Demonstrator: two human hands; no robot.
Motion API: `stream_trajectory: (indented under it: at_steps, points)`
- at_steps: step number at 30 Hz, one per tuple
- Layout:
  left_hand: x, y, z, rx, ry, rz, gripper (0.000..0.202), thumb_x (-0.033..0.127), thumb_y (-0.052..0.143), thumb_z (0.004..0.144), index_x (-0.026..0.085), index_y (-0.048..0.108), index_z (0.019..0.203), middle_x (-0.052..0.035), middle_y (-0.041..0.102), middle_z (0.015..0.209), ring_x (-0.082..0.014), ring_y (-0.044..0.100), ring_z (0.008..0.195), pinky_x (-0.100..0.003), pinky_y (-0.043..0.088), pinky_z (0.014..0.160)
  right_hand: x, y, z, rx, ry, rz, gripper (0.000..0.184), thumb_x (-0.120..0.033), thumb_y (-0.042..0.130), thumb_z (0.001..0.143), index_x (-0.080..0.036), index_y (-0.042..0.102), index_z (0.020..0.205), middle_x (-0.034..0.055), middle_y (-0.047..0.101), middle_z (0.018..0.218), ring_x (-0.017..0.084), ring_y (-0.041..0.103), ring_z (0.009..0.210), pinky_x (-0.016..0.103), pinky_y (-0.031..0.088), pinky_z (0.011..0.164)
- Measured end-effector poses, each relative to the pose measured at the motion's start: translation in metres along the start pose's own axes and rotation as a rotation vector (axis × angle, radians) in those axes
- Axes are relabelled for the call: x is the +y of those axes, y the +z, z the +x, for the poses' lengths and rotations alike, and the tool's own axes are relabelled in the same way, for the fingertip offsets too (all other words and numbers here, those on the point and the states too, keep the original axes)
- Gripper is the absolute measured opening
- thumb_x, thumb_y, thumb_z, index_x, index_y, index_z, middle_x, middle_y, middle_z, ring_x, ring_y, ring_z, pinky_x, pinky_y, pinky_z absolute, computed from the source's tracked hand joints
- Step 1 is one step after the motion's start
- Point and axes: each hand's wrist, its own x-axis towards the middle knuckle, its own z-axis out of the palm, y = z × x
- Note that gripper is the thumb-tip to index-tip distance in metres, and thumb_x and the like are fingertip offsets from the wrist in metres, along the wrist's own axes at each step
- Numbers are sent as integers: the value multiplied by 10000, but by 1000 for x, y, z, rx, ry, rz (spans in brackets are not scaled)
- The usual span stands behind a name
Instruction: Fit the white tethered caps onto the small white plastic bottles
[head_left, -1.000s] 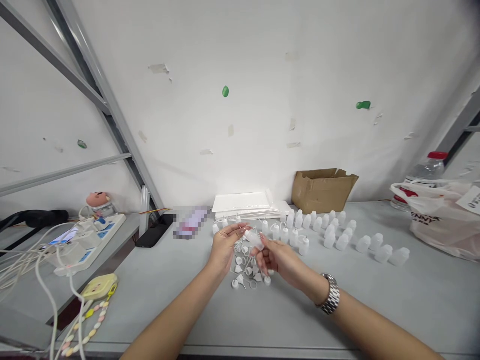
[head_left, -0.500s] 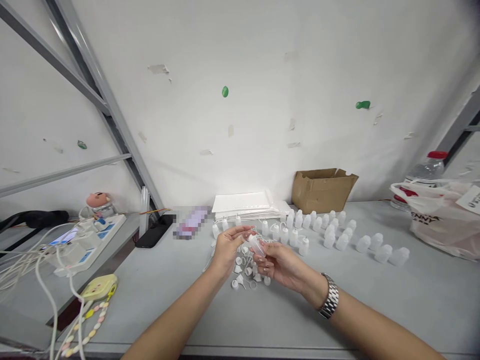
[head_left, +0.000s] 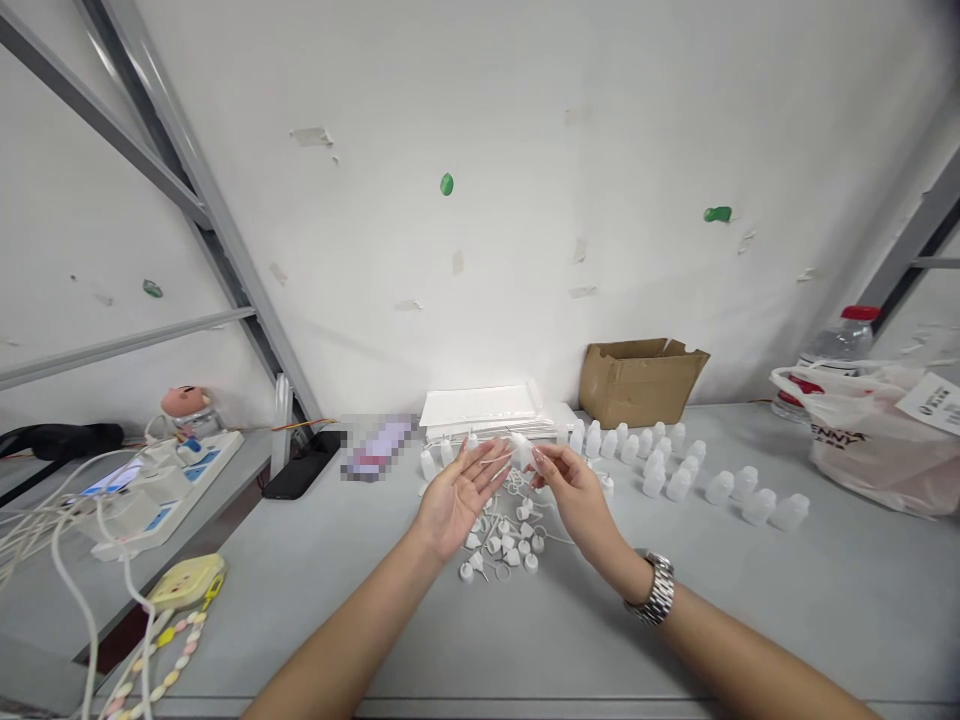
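My right hand (head_left: 571,487) pinches a small white plastic bottle (head_left: 523,450) at its fingertips, raised above the grey table (head_left: 750,620). My left hand (head_left: 461,492) is beside it, palm up with fingers spread, its fingertips touching the bottle's cap end. Below both hands lies a pile of small white caps with tether rings (head_left: 501,545). Rows of the same white bottles (head_left: 660,472) stand and lie to the right. A metal watch is on my right wrist.
A cardboard box (head_left: 641,380) and a stack of white sheets (head_left: 484,410) sit by the wall. A plastic bag (head_left: 877,440) and a water bottle (head_left: 836,345) are at right. A power strip (head_left: 161,480), cables, a yellow device (head_left: 184,583) and a black phone (head_left: 292,475) lie left.
Both hands rose and moved away from me with the bottle. My left hand opened from a pinch to spread fingers. The camera shifted slightly.
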Motion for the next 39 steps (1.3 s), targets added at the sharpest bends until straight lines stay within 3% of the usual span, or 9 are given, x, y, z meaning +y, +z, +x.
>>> stream_trajectory:
  at_steps: [6,20,25,32,39]
  points:
    - [3,0,2,108,87,4,149,183,508,829,126,629,896,-112,643,1117,-190,568,1081,-326,416,975,3,2,-7,-45,-120,-189,276,-437,504,823,-199,571,948,32,575,767,184,528,726,324,426,687]
    - [2,-10,6,155,78,63,99,212,628,748,162,654,830,-80,689,1013,-186,613,994,-297,472,869,2,4,-10,-76,-192,-303,233,-404,503,833,-209,587,929,63,619,870,195,537,756,336,435,703]
    - [2,-5,3,144,-1,67,113,213,594,773,140,666,819,-104,665,1071,-194,601,1016,-300,463,893,0,5,-14,-82,-216,-310,232,-403,491,842,-216,594,931,56,621,857,189,537,737,327,433,687]
    - [-1,-3,0,74,14,104,121,225,585,774,140,669,793,-97,672,1045,-199,575,1059,-300,440,929,-1,5,-16,-80,-273,-344,202,-385,494,845,-217,593,899,45,608,801,181,527,701,318,429,661]
    - [-1,-3,0,75,7,123,120,248,601,763,149,664,786,-88,680,1033,-193,577,1057,-294,431,940,-1,5,-16,-76,-254,-338,221,-407,489,844,-219,594,897,48,619,807,182,527,696,313,428,647]
